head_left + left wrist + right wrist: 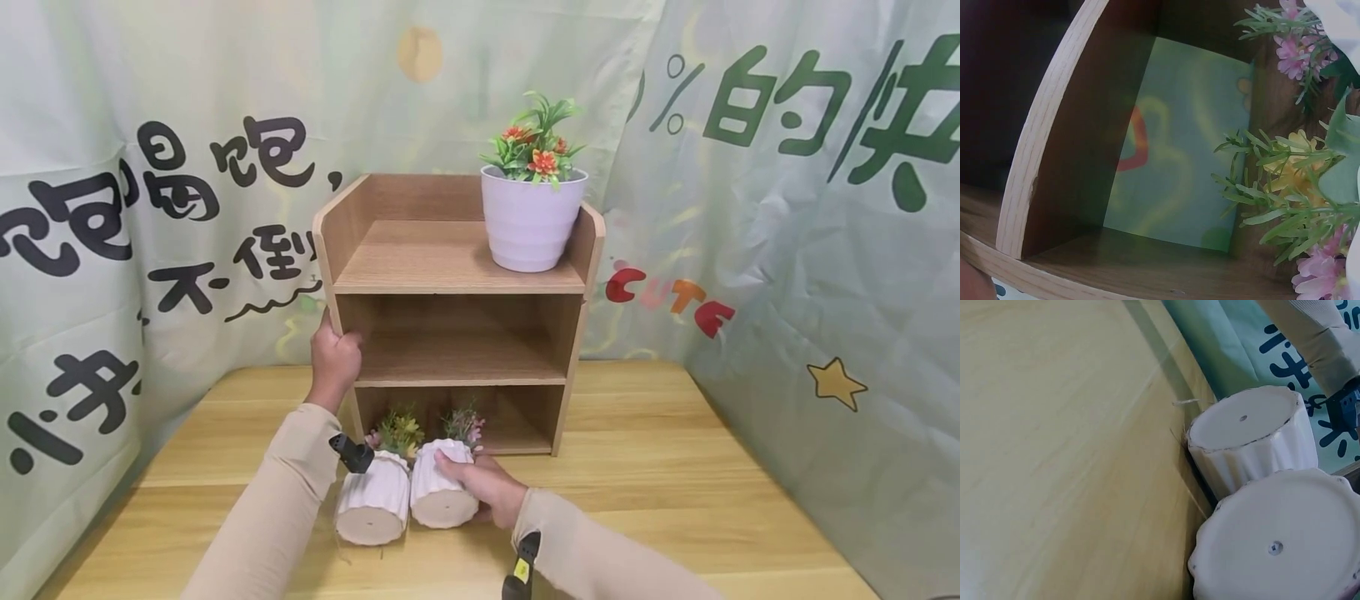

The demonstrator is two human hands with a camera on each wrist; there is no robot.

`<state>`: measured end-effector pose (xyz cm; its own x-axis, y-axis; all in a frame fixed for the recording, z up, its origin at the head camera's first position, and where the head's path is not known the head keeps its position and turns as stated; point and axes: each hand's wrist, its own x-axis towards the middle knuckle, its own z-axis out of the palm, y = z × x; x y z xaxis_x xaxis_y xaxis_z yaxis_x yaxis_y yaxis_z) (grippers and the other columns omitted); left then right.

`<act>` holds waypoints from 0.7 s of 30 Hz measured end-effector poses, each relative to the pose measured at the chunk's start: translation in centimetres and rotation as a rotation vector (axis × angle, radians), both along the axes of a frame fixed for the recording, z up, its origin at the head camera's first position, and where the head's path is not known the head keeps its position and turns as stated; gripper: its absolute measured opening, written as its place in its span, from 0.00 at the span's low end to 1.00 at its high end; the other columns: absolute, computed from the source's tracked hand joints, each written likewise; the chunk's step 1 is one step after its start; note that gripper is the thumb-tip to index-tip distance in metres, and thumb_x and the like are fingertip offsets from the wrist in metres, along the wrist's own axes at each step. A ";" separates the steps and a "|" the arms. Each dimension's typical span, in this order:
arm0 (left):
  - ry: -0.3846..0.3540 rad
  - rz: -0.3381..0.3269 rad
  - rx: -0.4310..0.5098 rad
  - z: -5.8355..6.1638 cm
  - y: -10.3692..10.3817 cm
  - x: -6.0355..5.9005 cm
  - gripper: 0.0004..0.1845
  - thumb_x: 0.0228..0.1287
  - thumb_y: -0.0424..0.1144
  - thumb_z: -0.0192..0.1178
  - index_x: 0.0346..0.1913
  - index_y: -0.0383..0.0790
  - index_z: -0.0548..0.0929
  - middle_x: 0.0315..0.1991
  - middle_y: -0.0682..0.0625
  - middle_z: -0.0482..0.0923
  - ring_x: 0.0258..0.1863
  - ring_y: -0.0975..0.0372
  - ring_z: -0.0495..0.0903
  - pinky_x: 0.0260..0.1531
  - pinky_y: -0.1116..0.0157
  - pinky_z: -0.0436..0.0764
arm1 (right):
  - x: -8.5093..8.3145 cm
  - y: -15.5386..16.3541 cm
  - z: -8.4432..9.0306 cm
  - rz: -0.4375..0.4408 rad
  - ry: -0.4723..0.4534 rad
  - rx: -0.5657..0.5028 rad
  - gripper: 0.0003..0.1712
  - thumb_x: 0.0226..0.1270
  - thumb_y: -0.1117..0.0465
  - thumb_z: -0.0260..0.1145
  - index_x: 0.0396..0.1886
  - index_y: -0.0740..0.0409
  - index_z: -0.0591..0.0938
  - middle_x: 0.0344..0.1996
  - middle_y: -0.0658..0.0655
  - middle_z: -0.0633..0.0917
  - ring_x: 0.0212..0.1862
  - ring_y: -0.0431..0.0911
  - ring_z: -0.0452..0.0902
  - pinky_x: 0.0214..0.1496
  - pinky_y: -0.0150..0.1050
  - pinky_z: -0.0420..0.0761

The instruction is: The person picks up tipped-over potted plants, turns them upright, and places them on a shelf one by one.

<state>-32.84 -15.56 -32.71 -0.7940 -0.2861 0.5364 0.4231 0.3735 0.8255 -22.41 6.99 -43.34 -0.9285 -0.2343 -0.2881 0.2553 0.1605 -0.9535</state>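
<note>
A wooden three-tier shelf (461, 254) stands on the table. My left hand (333, 358) grips its left side panel at middle-tier height, and a bit of that hand shows at the lower left of the left wrist view. Two white fluted flower pots lie tipped in front of the bottom compartment, bases towards me and flowers towards the shelf. My right hand (491, 487) holds the right flower pot (442, 483), thumb on its upper side; some fingers are hidden. Beside it is the left flower pot (373, 500), with yellow flowers (1297, 165) and pink ones (1300, 56) visible nearby.
A larger pale pot (534, 221) with red-orange flowers stands on the right of the top tier. Printed cloth (750, 275) hangs around the wooden table (637, 467). Table surface extends on both sides of the shelf.
</note>
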 end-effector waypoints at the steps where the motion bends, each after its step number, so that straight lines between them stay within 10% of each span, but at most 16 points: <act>1: 0.002 0.001 0.000 0.0 0.0 0.0 0.29 0.52 0.27 0.49 0.62 0.30 0.69 0.52 0.29 0.76 0.53 0.43 0.74 0.57 0.48 0.69 | -0.1 0.0 0.0 0.012 0.001 0.000 0.31 0.61 0.40 0.65 0.48 0.63 0.76 0.33 0.58 0.84 0.36 0.50 0.82 0.40 0.51 0.82; 21: 0.010 0.012 0.000 0.0 0.0 -0.1 0.29 0.50 0.26 0.49 0.60 0.29 0.70 0.50 0.28 0.77 0.51 0.43 0.74 0.56 0.48 0.69 | -0.3 0.5 -0.5 0.039 0.000 -0.025 0.23 0.53 0.54 0.68 0.45 0.63 0.78 0.33 0.59 0.84 0.34 0.50 0.82 0.38 0.52 0.82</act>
<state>-32.92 -15.54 -32.74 -0.7852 -0.2957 0.5440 0.4263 0.3789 0.8214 -22.67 7.52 -43.84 -0.9187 -0.2771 -0.2816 0.2493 0.1462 -0.9573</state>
